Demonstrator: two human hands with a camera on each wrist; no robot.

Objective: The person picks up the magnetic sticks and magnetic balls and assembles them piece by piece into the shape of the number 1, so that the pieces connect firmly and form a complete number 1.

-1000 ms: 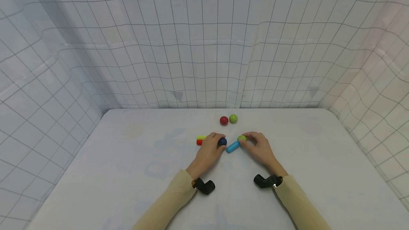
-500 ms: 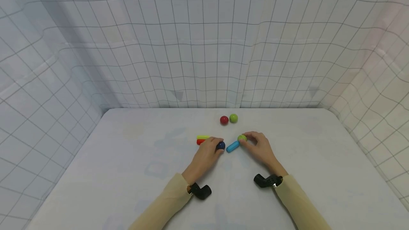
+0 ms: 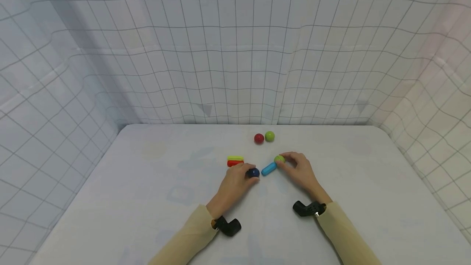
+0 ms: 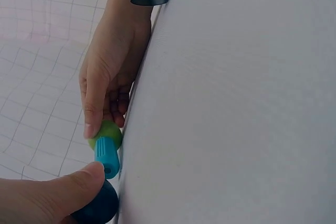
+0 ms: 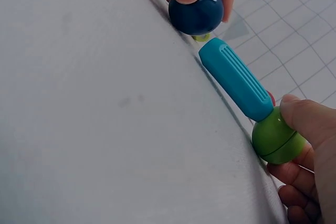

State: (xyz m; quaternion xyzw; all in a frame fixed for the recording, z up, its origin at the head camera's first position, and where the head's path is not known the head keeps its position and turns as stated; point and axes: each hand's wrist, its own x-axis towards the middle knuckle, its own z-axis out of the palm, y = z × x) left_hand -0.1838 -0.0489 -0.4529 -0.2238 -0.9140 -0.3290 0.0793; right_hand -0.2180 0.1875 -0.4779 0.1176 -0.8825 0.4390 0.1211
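My left hand (image 3: 234, 182) pinches a dark blue ball (image 5: 196, 11) between thumb and fingers, low over the white table. With thumb and fingertips my right hand (image 3: 299, 171) grips a green ball (image 5: 277, 137). A ridged light-blue rod (image 5: 236, 80) sits end-on against that green ball and points toward the blue one. In the right wrist view a gap shows between the rod's free end and the blue ball. Just beyond my left fingers lie a red rod (image 3: 234, 163) and a yellow rod (image 3: 235, 158), side by side; the hand hides a little of the red one.
Farther back on the white table (image 3: 165, 175) stand a red ball (image 3: 259, 138) and a second green ball (image 3: 270, 136), close together. White grid-patterned curtains (image 3: 235, 52) rise behind the table and along both sides.
My left hand has drawn back toward me and slightly left with the dark blue ball, uncovering more of the red and yellow rods. The right hand has stayed about where it was.
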